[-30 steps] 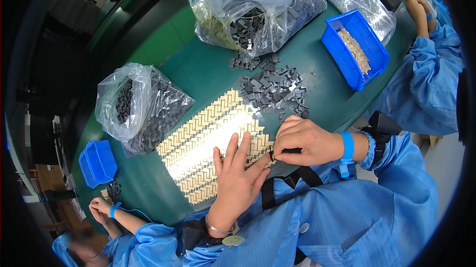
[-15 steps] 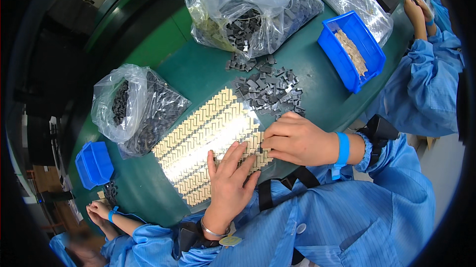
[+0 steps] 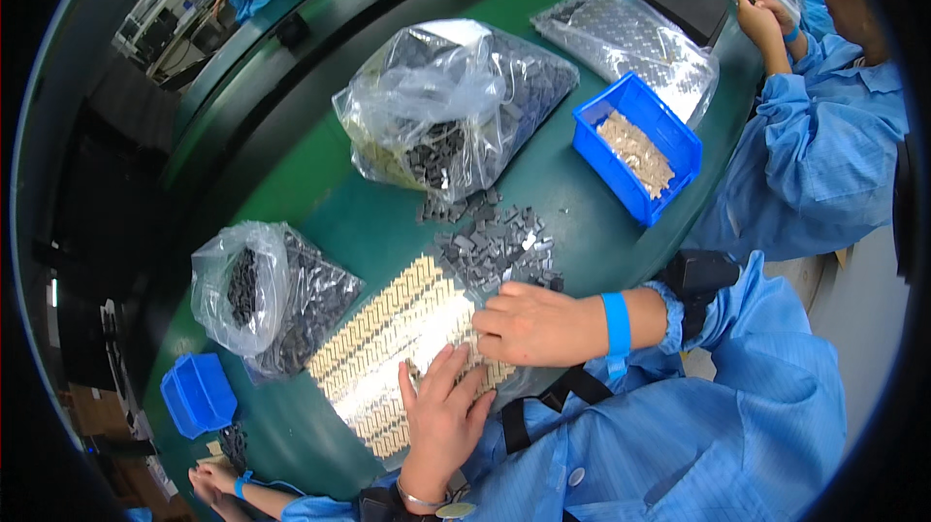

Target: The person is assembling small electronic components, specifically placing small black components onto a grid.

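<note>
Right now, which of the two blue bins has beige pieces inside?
The blue bin at upper right, beyond the right hand: beige pieces lie in it. The blue bin at lower left shows none.

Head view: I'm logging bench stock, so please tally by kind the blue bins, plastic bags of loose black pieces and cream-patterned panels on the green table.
Blue bins: 2
Plastic bags of loose black pieces: 2
Cream-patterned panel: 1
Total: 5
</note>
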A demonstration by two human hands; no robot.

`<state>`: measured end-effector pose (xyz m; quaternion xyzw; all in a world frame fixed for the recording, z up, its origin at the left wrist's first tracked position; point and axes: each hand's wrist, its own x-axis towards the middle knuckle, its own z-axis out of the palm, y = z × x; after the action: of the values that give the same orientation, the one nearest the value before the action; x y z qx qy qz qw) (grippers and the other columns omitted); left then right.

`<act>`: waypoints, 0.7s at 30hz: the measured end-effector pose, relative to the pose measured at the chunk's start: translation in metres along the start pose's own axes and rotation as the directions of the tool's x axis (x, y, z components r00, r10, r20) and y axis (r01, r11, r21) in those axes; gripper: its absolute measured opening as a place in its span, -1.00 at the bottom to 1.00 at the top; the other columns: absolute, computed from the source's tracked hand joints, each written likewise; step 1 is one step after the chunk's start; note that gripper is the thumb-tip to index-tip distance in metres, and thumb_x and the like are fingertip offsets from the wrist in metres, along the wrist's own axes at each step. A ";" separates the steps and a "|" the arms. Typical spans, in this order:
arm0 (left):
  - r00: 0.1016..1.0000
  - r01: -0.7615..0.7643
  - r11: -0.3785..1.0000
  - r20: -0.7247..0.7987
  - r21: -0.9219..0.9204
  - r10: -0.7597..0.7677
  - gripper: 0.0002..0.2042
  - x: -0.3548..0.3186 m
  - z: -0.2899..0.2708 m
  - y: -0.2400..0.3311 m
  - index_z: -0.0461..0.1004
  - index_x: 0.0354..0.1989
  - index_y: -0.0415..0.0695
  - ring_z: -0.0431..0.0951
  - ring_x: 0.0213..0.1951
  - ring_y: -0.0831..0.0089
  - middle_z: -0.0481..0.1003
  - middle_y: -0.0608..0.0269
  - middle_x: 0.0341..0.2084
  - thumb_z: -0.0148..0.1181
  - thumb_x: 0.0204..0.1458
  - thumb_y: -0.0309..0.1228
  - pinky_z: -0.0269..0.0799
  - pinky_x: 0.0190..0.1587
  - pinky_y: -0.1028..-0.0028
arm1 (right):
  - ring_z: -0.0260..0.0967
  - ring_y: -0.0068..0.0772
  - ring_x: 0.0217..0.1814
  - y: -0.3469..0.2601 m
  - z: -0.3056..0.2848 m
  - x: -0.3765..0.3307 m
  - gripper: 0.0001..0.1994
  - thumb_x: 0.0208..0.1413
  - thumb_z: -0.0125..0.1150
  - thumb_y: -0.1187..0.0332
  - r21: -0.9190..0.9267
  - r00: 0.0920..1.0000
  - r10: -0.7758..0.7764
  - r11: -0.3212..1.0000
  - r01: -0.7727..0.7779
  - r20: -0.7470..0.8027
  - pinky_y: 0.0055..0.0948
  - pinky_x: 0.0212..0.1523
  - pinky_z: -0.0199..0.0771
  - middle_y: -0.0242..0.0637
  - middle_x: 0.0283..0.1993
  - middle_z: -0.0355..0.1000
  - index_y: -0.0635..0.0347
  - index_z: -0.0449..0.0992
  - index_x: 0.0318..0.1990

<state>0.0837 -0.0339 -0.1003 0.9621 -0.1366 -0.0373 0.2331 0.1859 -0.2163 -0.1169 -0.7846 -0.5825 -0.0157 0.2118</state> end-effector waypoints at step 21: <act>1.000 -0.013 1.000 0.015 0.010 0.013 -0.66 0.011 -0.003 0.002 0.49 -0.23 -0.09 0.31 0.08 0.24 0.36 0.19 -0.05 0.33 -0.29 -0.42 -0.07 0.16 0.01 | 0.29 -0.40 -0.25 0.023 -0.009 0.012 -0.94 -0.15 0.06 0.41 0.055 0.984 -0.128 0.991 0.122 0.122 -0.42 -0.24 0.18 -0.38 -0.42 0.27 0.12 0.45 -0.47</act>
<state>0.0941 -0.0371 -0.0966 0.9621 -0.1447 -0.0422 0.2273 0.2127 -0.2136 -0.1125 -0.7406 -0.6431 0.0340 0.1918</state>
